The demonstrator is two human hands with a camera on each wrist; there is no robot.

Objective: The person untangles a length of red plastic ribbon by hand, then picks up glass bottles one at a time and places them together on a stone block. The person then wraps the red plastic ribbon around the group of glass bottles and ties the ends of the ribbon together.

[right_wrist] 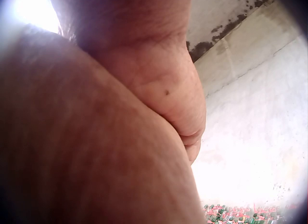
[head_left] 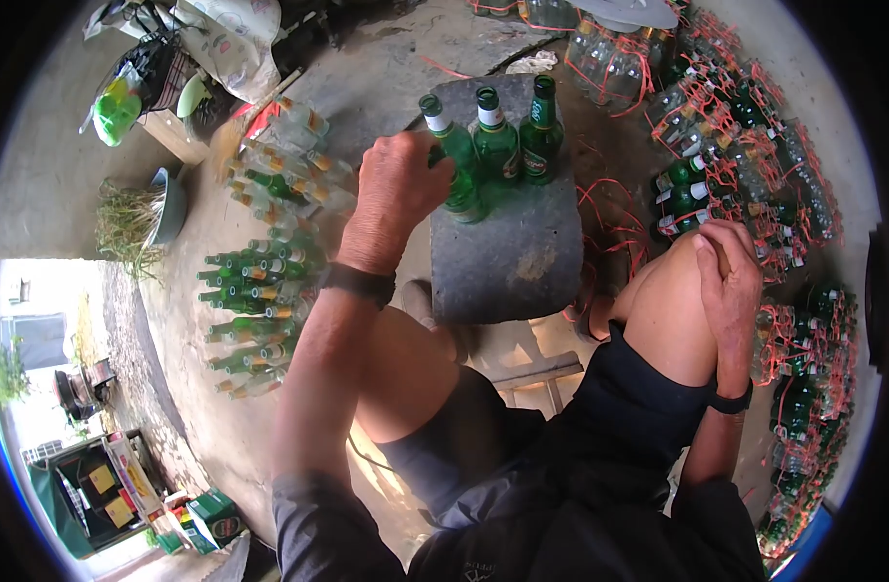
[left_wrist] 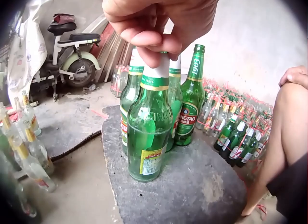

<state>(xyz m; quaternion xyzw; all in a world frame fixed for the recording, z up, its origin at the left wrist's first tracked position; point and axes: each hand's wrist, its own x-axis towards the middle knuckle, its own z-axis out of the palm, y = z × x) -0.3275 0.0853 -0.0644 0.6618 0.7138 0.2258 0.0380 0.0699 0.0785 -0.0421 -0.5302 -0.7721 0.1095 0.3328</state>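
My left hand [head_left: 401,184] holds a green beer bottle [left_wrist: 150,132] by the top of its neck, fingers covering the mouth. This bottle stands upright at the near left of a small group on a dark stone slab [head_left: 508,267]. Behind it are more green bottles, one with a white-banded neck [head_left: 490,114]. A Tsingtao bottle [left_wrist: 190,101] with a green neck label stands at the group's right end. My right hand [head_left: 728,272] rests on the right knee, fingers draped over it; the right wrist view shows mostly its heel [right_wrist: 163,89] against the leg.
Green and clear bottles [head_left: 260,281] fill the floor to the left. Bundles tied with red plastic string [head_left: 745,145] line the right side. Loose red string [head_left: 609,209] lies beside the slab. A scooter [left_wrist: 72,55] stands at the back, near a basin of dried stalks [head_left: 163,209].
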